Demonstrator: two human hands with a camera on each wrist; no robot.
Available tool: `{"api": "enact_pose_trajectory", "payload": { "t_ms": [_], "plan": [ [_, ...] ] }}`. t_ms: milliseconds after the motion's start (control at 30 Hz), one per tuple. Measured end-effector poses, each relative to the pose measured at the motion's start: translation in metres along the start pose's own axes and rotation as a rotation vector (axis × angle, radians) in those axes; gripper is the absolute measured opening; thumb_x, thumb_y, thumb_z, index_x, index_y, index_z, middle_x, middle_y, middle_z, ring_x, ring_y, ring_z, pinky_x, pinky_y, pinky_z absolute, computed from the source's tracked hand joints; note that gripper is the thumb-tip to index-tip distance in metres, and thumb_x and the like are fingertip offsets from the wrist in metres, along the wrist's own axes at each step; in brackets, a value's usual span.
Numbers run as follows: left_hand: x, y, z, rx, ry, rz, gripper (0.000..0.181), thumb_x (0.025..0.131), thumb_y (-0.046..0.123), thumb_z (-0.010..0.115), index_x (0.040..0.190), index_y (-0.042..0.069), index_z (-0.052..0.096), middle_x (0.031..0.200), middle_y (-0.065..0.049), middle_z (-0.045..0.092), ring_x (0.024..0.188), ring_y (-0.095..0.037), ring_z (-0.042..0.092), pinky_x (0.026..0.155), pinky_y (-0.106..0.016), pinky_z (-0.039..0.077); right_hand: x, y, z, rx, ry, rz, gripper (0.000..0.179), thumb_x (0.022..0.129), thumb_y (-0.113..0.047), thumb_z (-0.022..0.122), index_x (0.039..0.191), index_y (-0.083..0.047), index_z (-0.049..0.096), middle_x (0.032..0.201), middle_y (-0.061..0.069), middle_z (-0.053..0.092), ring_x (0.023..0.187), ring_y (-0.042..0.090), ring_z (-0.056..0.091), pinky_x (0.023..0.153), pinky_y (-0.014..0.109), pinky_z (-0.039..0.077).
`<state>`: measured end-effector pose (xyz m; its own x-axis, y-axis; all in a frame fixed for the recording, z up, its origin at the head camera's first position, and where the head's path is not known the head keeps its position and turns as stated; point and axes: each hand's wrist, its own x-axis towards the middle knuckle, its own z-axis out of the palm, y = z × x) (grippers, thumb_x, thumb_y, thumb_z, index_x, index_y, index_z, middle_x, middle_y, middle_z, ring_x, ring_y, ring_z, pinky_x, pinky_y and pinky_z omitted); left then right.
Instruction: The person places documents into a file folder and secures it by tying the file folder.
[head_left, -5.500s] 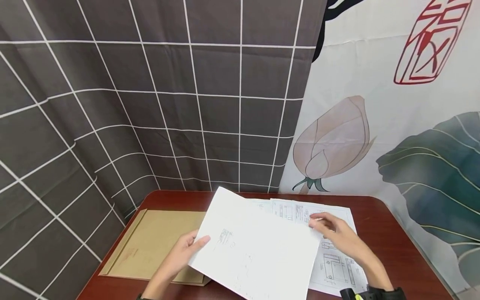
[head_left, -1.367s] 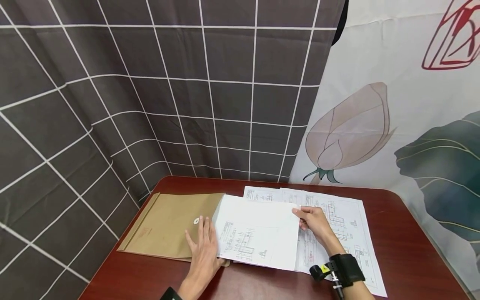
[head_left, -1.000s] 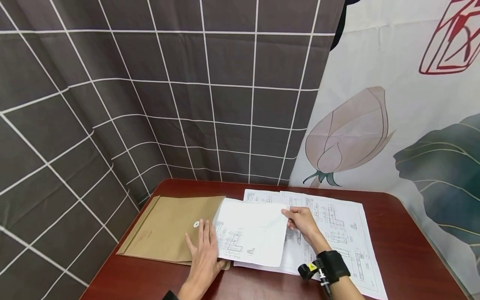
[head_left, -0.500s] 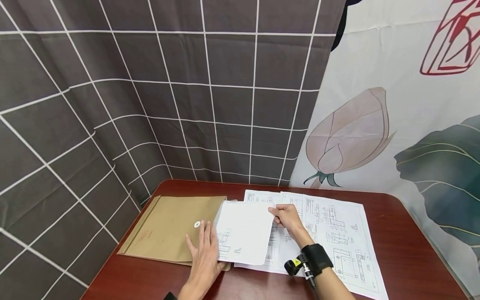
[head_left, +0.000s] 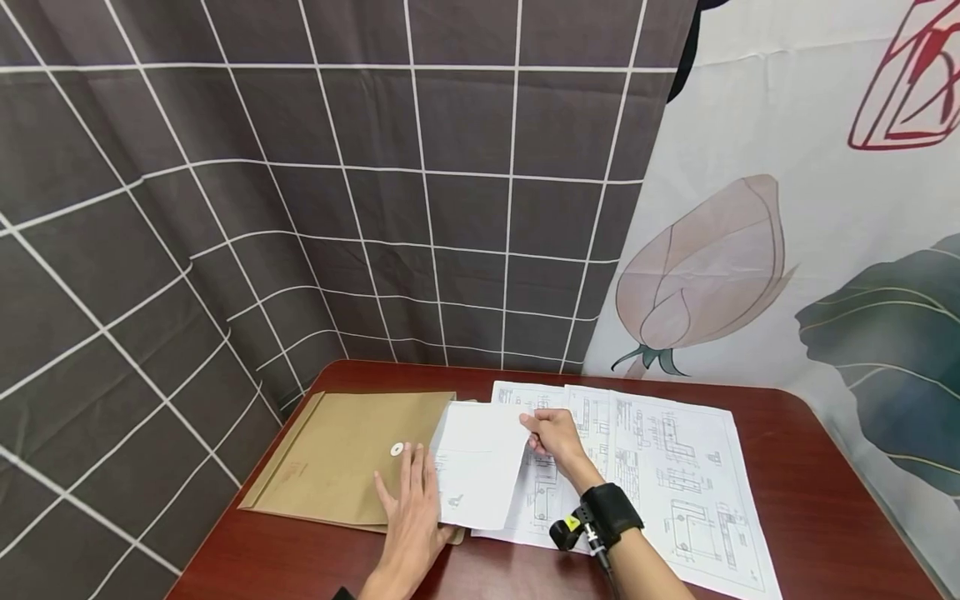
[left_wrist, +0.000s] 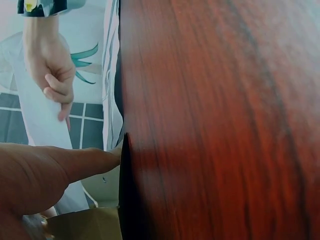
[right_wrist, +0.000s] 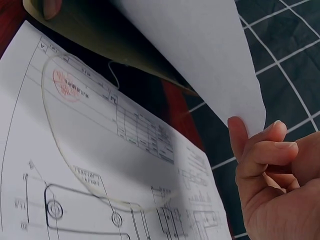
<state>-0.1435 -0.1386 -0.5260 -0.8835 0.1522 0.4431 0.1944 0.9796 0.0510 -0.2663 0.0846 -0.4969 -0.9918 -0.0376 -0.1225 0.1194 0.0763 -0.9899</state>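
Observation:
A brown paper envelope lies on the left of the table, its mouth facing right. A white sheet of paper, partly printed with a drawing, has its left part inside that mouth. My left hand rests on the envelope near its mouth, fingers straight and spread; the thumb is at the envelope's lower edge. With thumb and fingers my right hand pinches the sheet's upper right corner. In the right wrist view the sheet slopes up out of the envelope toward my right hand.
Printed technical drawings overlap flat on the right of the reddish-brown table. A thin pale string curves over one drawing. Behind the table hangs a grey gridded cloth, with a flower-patterned white one beside it.
Earlier both hands were at the sheet above the table. Since then the left hand has settled on the envelope, and the right hand has moved left, sliding the sheet farther into its mouth.

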Motion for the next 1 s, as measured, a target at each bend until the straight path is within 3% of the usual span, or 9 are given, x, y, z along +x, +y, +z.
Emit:
{"api": "enact_pose_trajectory", "payload": {
  "t_ms": [333,667,867,1000],
  "plan": [
    [-0.001,-0.001,0.002,0.002,0.045,0.008,0.124,0.039,0.033,0.098,0.139,-0.011,0.040,0.145,-0.027,0.037,0.140,-0.042,0.025,0.097,-0.078,0.018,0.004,0.001,0.018,-0.015,-0.026,-0.020,0.023,0.094,-0.012,0.062,0.078,0.005,0.061,0.047,-0.001,0.049,0.037,0.008,0.043,0.042,0.021,0.033],
    [0.000,0.000,0.002,-0.015,0.005,-0.008,0.128,0.039,0.037,0.097,0.142,-0.010,0.036,0.148,-0.027,0.034,0.142,-0.040,0.022,0.098,-0.078,0.015,0.008,0.000,0.030,0.004,-0.037,-0.028,0.023,0.094,-0.011,0.062,0.077,0.005,0.058,0.046,-0.001,0.051,0.037,0.007,0.045,0.042,0.020,0.035],
    [-0.001,0.002,0.002,-0.028,0.017,-0.004,0.126,0.039,0.031,0.098,0.141,-0.010,0.037,0.148,-0.027,0.034,0.142,-0.040,0.022,0.099,-0.077,0.014,0.008,-0.001,0.036,0.024,-0.071,-0.031,0.022,0.094,-0.009,0.061,0.075,0.002,0.056,0.046,0.000,0.052,0.036,0.007,0.048,0.041,0.019,0.039],
    [-0.002,0.002,0.002,-0.018,0.016,0.001,0.122,0.041,0.025,0.097,0.142,-0.010,0.036,0.148,-0.027,0.034,0.142,-0.039,0.021,0.099,-0.077,0.015,0.009,-0.001,0.040,0.023,-0.098,-0.020,0.018,0.095,-0.007,0.059,0.083,0.006,0.058,0.048,0.002,0.054,0.039,0.007,0.051,0.042,0.021,0.045]
  ]
}}
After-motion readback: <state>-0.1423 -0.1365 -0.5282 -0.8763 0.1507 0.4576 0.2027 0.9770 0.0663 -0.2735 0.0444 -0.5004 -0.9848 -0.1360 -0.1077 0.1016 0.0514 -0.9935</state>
